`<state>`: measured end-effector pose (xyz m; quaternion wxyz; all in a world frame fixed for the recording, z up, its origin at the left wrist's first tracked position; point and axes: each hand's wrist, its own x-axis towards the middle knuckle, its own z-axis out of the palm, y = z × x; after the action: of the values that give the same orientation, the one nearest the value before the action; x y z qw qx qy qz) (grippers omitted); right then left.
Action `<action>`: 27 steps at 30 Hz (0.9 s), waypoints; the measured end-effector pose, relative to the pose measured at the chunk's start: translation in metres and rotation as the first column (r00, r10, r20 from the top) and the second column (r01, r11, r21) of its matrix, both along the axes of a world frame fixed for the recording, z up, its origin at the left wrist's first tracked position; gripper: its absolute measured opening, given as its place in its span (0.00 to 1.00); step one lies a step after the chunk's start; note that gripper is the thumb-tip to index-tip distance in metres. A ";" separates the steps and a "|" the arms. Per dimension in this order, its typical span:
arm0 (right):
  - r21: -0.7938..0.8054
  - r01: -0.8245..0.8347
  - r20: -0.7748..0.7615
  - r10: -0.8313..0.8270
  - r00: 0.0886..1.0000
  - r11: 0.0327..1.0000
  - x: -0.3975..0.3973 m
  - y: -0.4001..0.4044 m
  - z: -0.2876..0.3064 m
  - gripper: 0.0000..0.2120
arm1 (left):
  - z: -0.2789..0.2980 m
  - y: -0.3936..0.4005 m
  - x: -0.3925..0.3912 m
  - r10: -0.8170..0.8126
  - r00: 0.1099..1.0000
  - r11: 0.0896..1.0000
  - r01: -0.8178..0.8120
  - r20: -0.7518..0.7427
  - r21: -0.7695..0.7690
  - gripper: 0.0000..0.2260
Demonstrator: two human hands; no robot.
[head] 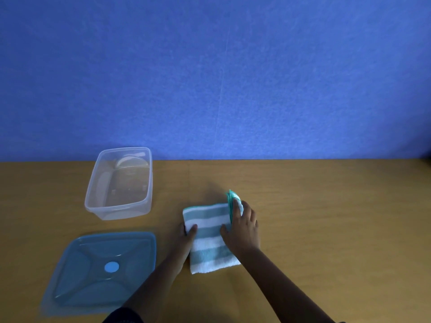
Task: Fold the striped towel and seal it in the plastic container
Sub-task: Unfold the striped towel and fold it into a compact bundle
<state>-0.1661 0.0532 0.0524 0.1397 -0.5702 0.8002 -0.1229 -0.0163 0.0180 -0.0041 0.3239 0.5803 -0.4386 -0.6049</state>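
Note:
The teal and white striped towel (208,238) lies folded into a narrow rectangle on the wooden table (326,217), near the middle. My left hand (187,234) pinches its left edge with the thumb on top. My right hand (243,226) grips the towel's right edge and lifts the far right corner, so the green hem stands up. The clear plastic container (120,183) stands open and empty at the back left. Its blue translucent lid (102,271) lies flat in front of it, apart from the towel.
A blue wall (221,78) rises right behind the table's far edge. Bare wood stretches to the right of the towel.

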 end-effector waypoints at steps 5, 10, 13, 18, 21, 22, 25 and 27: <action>-0.001 -0.020 0.278 0.019 0.961 1.000 0.006 0.000 0.002 0.33 | -0.003 0.001 0.000 0.010 1.000 1.000 -0.010 0.003 -0.006 0.17; -0.088 -0.115 0.271 0.135 0.953 0.989 0.027 0.003 0.002 0.33 | -0.003 -0.001 -0.002 0.013 1.000 0.999 -0.011 0.026 -0.046 0.09; -0.118 -0.177 0.240 0.201 0.950 0.977 0.043 0.005 0.000 0.32 | 0.000 -0.001 -0.002 0.016 0.999 0.997 -0.013 0.037 -0.081 0.10; -0.059 -0.229 0.222 0.236 0.946 0.972 0.066 0.010 -0.009 0.28 | 0.001 -0.002 -0.003 -0.019 0.983 0.991 0.043 0.184 -0.128 0.13; -0.178 -0.115 0.162 0.144 0.976 0.977 0.077 0.010 -0.018 0.27 | 0.003 0.002 -0.002 -0.030 0.981 0.992 0.053 0.193 -0.113 0.14; -0.213 -0.116 0.125 0.145 0.982 0.970 0.080 0.007 -0.025 0.28 | 0.002 0.002 0.000 -0.016 0.988 0.995 0.031 0.155 -0.094 0.15; -0.147 -0.185 0.118 0.203 0.972 0.972 0.085 0.010 -0.030 0.29 | 0.004 0.005 0.002 0.008 0.997 0.999 -0.004 0.080 -0.041 0.16; -0.121 -0.177 0.091 0.188 0.978 0.977 0.084 0.008 -0.028 0.28 | 0.007 0.007 0.001 0.003 0.998 0.998 0.001 0.061 -0.055 0.16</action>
<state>-0.0816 0.0609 0.0242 0.1588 -0.6413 0.7279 -0.1834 -0.0151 0.0253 0.0032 0.3265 0.5896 -0.4645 -0.5745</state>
